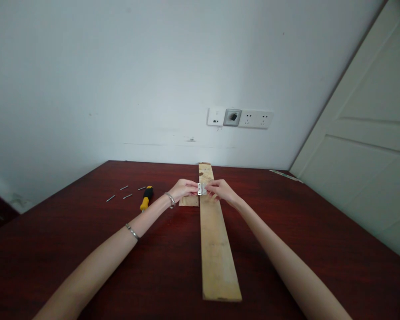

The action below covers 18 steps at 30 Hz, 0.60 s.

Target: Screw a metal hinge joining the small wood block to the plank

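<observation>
A small silver hinge [202, 189] with screw holes is held between my two hands, over the long wooden board [216, 249]. Its left edge is pinched by my left hand [185, 190], which wears a bracelet at the wrist. On the other side, the fingers of my right hand [222, 191] grip the hinge's right part. The board runs from near me back to the wall. A shorter wooden piece [189, 201] lies against the board's left side, partly hidden by my left hand.
Left of my left hand lies a yellow and black screwdriver [147, 198]. Several screws, including one screw [110, 198], are scattered further left on the dark red table [269, 275]. A wall with sockets [255, 119] borders the back; a white panelled door [362, 133] stands at right.
</observation>
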Available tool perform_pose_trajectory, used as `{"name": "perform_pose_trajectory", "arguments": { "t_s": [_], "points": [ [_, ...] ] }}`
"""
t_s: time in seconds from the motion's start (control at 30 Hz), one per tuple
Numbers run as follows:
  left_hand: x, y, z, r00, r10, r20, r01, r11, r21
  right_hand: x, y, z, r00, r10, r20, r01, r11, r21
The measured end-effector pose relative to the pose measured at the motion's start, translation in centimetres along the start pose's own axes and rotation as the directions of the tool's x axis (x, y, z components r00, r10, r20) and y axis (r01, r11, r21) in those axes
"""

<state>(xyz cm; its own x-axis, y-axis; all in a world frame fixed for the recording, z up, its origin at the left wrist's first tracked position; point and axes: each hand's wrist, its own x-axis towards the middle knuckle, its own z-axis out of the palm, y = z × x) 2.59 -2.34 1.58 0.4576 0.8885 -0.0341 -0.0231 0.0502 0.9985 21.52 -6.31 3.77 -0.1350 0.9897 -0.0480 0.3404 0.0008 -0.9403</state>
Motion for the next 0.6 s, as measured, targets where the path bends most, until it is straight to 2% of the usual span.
{"name": "perform_pose_trajectory", "arguments": {
  "t_s": [0.1,0.27,0.6],
  "points": [
    [0.3,-0.6,-0.2,0.999,-0.037,-0.003,0.037,0.998,0.048,0.2,0.6,0.5,0.998,0.047,0.038,-0.046,0.999,-0.02],
    [0.5,-1.4,-0.3,0.987,-0.159,-0.028,0.161,0.981,0.105,0.3,1.3,1.2,0.994,0.079,0.078,-0.069,0.99,-0.122],
    [0.6,-1.7,-0.2,0.973,-0.212,-0.092,0.222,0.968,0.116,0.6,2.4,0.9,0.998,-0.051,0.044,0.063,0.933,-0.355]
  ]
}}
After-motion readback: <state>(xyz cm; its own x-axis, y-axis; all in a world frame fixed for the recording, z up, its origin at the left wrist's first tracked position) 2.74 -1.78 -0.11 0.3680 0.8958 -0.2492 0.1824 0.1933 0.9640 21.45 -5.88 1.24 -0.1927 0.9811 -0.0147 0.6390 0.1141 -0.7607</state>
